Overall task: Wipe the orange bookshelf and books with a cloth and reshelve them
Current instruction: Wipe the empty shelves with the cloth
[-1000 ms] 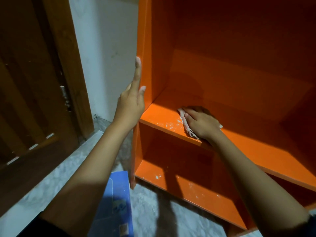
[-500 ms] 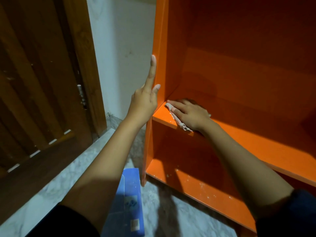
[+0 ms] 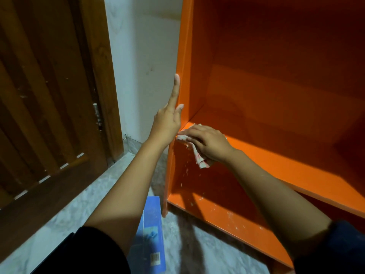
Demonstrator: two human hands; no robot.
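Cloth [image 3: 200, 161] lies under the fingers of the right hand [image 3: 208, 145], at the front left corner of the shelf [image 3: 276, 161]. Left hand [image 3: 167, 123] fingers lie on the side panel [image 3: 184, 46], immediately left. Book [image 3: 153, 224] lies on the floor [image 3: 69, 214] below them.

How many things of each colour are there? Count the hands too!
Orange: 1, the orange wooden bookshelf
Blue: 1, the flat blue book on the floor
Brown: 1, the brown wooden door
White and pink: 1, the crumpled white-and-pink cloth
Bare hands: 2, the left hand and the right hand
Total: 6
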